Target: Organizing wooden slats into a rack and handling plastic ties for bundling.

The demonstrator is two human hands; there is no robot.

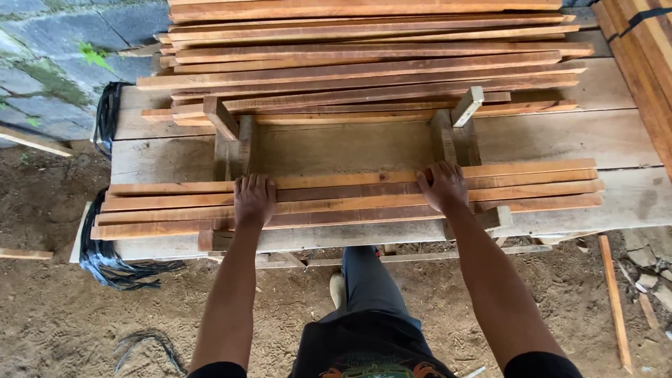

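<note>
A row of several long thin wooden slats (350, 199) lies side by side across the near part of a plank work surface (616, 140). My left hand (253, 199) rests palm-down on the slats, fingers hooked over the far edge. My right hand (442, 186) presses on the same slats further right, fingers over the far slat. Under the slats sit short wooden blocks forming a jig, with uprights on the left (231, 136) and right (455, 126).
A big pile of loose slats (371, 63) covers the far side. More stacked boards (644, 42) stand at the right. Black strapping (105, 259) hangs off the left end. Dirt ground, a stray strip (614, 301) and a stone wall (49, 56) surround it.
</note>
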